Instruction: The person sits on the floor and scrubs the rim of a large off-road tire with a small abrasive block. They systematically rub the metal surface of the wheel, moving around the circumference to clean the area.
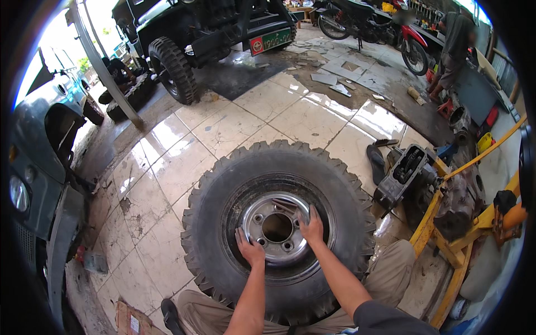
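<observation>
1. The left hand [250, 249] has its fingers [241, 237] extended and unclenched, laid against the left lower edge of a silver wheel disc [273, 251].
2. The right hand [311, 228] rests on the disc's right edge, its fingers [314, 215] straight and pointing away from the person; they are not curled into a fist, though the angle makes it hard to say how firmly they press.
3. Between the two hands lies the disc's round centre hole [277, 228], ringed by smaller bolt holes [287, 245].
4. The disc sits within the opening of a large black tyre [276, 160] with chunky tread blocks, which lies on its side on the tiled floor [151, 223], directly in front of the person.
5. The person's legs, in khaki trousers [396, 265], flank the tyre; a dark sandal [169, 314] shows at lower left, near a flat piece of cardboard [133, 321].
6. Right of the tyre stand a greasy metal housing [406, 170] and a yellow metal frame [427, 223], with a dark slipper [376, 162] just beside the housing.
7. Farther out, a grey-green vehicle [36, 151] fills the left side, and a dark vehicle [209, 30] with knobbly tyres stands ahead.
8. A red motorcycle [412, 39] is at upper right, near another person [456, 36]; a second person [118, 71] is low beside tyres at upper left.
</observation>
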Demonstrator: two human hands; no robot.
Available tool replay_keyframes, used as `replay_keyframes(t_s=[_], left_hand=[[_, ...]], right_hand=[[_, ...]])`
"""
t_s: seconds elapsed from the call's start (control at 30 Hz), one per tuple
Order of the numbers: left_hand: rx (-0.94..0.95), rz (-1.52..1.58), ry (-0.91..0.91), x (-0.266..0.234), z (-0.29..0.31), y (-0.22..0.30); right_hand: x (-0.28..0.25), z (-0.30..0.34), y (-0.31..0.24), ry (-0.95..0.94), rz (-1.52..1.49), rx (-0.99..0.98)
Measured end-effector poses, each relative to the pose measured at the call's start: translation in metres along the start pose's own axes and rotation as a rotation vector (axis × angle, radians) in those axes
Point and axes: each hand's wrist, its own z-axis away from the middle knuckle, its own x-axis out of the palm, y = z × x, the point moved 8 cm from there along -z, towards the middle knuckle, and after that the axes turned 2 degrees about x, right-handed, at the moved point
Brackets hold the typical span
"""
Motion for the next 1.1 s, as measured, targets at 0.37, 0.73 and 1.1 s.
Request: replay_keyframes(t_s=[0.37, 0.73, 1.1], left_hand=[[0.044, 0.002, 0.024, 0.001, -0.003, 0.004], [0.035, 0.021, 0.038, -0.002, -0.001, 0.001], [0.048, 0.041, 0.038, -0.004, -0.003, 0.002]], right_hand=[[0.002, 0.008, 0.020, -0.001, -0.021, -0.079], [0.004, 0.019, 0.013, 0.055, 0.066, 0.003], [0.000, 0.067, 0.009, 0.245, 0.123, -0.038]])
